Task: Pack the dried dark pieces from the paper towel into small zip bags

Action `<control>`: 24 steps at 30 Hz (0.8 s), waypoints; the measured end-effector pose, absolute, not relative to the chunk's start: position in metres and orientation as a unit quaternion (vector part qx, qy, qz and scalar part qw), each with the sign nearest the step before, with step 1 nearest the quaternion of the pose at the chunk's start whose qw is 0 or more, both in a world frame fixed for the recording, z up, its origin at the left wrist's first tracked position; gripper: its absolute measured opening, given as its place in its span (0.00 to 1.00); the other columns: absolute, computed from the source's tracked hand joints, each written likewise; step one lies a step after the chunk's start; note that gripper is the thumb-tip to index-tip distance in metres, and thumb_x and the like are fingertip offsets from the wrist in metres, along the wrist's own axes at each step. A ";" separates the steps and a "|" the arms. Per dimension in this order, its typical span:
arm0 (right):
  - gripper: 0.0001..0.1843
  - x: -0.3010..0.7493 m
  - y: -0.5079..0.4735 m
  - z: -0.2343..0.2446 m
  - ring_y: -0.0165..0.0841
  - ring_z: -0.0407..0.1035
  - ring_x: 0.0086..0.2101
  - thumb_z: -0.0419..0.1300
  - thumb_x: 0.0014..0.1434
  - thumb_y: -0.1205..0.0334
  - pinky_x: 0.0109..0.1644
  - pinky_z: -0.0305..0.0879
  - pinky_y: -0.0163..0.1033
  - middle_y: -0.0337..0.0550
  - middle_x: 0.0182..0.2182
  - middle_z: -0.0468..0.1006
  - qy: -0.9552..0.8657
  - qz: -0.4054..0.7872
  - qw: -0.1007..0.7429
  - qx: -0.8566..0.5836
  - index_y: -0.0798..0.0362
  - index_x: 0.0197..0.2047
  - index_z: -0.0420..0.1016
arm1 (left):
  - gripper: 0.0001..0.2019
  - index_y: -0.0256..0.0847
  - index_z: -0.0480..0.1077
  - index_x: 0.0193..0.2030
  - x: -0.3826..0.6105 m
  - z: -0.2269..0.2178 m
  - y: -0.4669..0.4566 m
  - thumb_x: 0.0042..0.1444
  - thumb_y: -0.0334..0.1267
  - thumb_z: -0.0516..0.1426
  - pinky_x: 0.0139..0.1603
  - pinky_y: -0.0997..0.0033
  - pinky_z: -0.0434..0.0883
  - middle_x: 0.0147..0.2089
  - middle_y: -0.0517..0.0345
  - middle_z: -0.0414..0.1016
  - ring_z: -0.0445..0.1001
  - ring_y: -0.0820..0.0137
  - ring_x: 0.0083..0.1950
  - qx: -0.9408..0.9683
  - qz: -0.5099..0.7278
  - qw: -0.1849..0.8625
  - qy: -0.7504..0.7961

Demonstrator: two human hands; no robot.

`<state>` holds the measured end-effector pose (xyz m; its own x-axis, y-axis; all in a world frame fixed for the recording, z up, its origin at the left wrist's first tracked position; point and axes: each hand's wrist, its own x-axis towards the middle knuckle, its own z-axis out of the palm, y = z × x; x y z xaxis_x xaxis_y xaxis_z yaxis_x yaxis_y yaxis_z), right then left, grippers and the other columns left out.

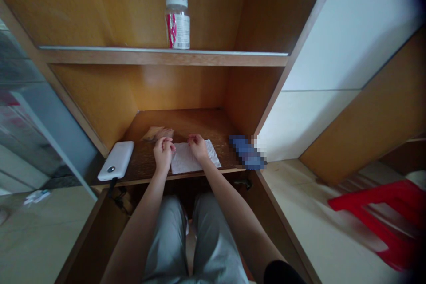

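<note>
1. White rounded power bank [116,160], left of the crumpled white paper sheet [193,159], sits at the edge of the dark wooden desk [203,126]; a stray elbow could knock it off.
2. Left hand [164,153]: fingers curled, nearly closed, at the sheet's left edge; hold unconfirmed.
3. Right hand [199,147]: fingers curled on the sheet's upper edge; hold unconfirmed. Uneven pulling could tear the sheet.
4. Blurred blue object [248,152], right of the sheet, lies too near the edge; it could be brushed off.
</note>
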<state>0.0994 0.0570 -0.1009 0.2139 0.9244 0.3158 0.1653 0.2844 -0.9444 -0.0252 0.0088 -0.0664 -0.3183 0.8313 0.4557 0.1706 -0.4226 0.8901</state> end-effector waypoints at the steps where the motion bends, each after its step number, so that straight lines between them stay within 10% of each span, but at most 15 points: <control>1: 0.08 0.099 0.057 -0.101 0.31 0.69 0.33 0.51 0.49 0.69 0.39 0.65 0.36 0.42 0.31 0.74 -0.539 0.321 0.590 -0.508 0.53 0.34 0.67 | 0.06 0.39 0.64 0.33 -0.027 -0.064 0.010 0.52 0.35 0.48 0.26 0.75 0.66 0.21 0.61 0.67 0.68 0.74 0.23 0.533 0.665 0.206 0.482; 8: 0.08 0.100 0.051 -0.101 0.32 0.69 0.32 0.51 0.50 0.69 0.38 0.65 0.36 0.43 0.30 0.74 -0.551 0.318 0.581 -0.508 0.54 0.34 0.67 | 0.13 0.40 0.66 0.45 -0.061 -0.031 0.023 0.51 0.32 0.51 0.52 0.54 0.59 0.47 0.49 0.72 0.67 0.58 0.51 0.650 0.466 -0.065 0.597; 24: 0.10 0.100 0.047 -0.105 0.31 0.69 0.32 0.50 0.50 0.70 0.37 0.65 0.35 0.41 0.30 0.74 -0.584 0.293 0.560 -0.509 0.53 0.36 0.67 | 0.15 0.43 0.69 0.44 -0.101 -0.012 0.053 0.50 0.31 0.49 0.55 0.49 0.55 0.47 0.49 0.74 0.70 0.58 0.49 0.729 0.238 -0.018 0.641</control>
